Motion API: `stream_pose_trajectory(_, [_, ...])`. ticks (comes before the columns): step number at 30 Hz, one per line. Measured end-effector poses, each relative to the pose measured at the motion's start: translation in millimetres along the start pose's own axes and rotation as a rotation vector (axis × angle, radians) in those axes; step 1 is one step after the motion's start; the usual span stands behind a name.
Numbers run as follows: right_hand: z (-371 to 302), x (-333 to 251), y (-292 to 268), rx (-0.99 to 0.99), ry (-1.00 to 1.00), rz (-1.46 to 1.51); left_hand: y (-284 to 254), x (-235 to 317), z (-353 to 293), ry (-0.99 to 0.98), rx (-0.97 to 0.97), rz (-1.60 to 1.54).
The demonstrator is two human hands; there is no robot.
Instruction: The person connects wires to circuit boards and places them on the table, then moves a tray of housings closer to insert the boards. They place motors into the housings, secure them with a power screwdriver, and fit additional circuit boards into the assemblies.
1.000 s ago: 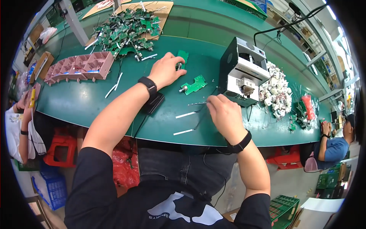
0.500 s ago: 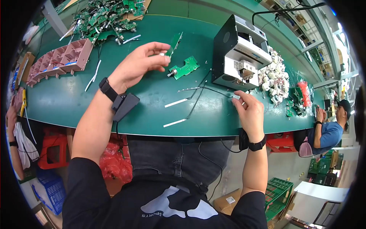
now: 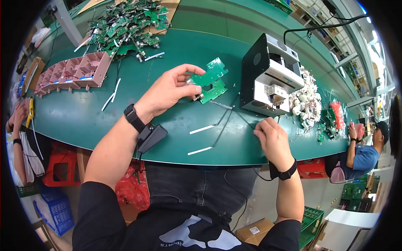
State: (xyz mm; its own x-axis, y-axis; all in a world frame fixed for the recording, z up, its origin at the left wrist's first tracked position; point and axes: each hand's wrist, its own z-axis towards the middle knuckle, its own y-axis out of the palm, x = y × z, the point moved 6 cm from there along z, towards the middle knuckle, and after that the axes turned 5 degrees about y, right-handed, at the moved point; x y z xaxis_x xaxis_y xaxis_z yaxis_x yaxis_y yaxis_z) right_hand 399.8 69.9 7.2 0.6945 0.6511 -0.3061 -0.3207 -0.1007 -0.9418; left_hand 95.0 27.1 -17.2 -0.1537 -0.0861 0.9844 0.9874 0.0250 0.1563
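My left hand (image 3: 175, 90) grips a green circuit board (image 3: 214, 70) by its near-left edge, thumb against fingers. Partly beneath it, a second green circuit board (image 3: 217, 92) with a metal connector lies on the green table. To the right, my right hand (image 3: 272, 138) has its fingers pinched together at the end of a thin black cable (image 3: 244, 117); the fingers cover that end. More thin black cables with white strips (image 3: 202, 129) at their ends lie on the table between my hands. A black-and-silver bench machine (image 3: 272, 77) stands beyond my right hand.
A heap of green circuit boards (image 3: 125, 27) lies at the far left, above a pink divided tray (image 3: 75, 73). White connectors (image 3: 306, 100) are piled right of the machine. A co-worker in a blue shirt (image 3: 363, 159) sits at the far right; another person's hands (image 3: 17, 117) show at the left edge.
My left hand has moved right and turned the held board so its flat face shows, over the other board. The right hand stays pinched by the cable end. The whole view has shifted slightly.
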Motion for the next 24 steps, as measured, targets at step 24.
stream_pose_trajectory(24, [48.4,-137.0,-72.7,0.319,-0.359,0.426,-22.9,23.9,-8.7,0.104,0.173,-0.055])
